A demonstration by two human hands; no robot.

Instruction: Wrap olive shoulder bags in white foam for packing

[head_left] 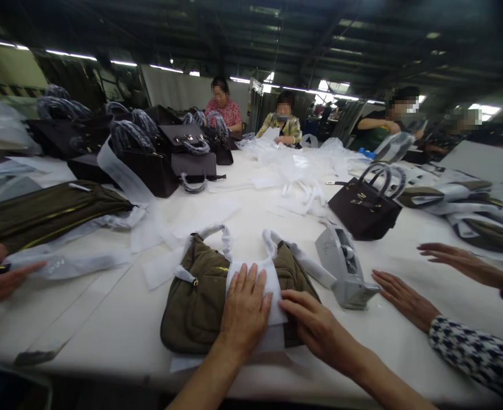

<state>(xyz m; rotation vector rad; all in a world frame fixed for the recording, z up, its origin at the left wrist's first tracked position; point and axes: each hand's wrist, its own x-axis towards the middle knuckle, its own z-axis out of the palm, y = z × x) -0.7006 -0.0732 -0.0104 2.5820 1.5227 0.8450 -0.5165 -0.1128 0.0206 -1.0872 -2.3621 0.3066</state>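
Observation:
An olive-green handbag (204, 302) lies in front of me on the white table, its handle wrapped in white padding. A strip of white paper (276, 293) covers its middle. My left hand (245, 307) rests flat on that paper, fingers stretched out and close together. At the paper's right edge, my right hand (320, 324) touches the sheet with its fingertips, fingers slightly bent; no firm grip shows. A grey tape dispenser (341, 270) stands on the table just right of the bag.
A co-worker's hands (405, 299) reach in at the right; another person's hands (4, 276) are at the left by an olive bag (50, 210). Dark handbags (144, 159) crowd the back left. One dark handbag (362, 208) stands at right. Clear plastic (298, 156) lies farther back.

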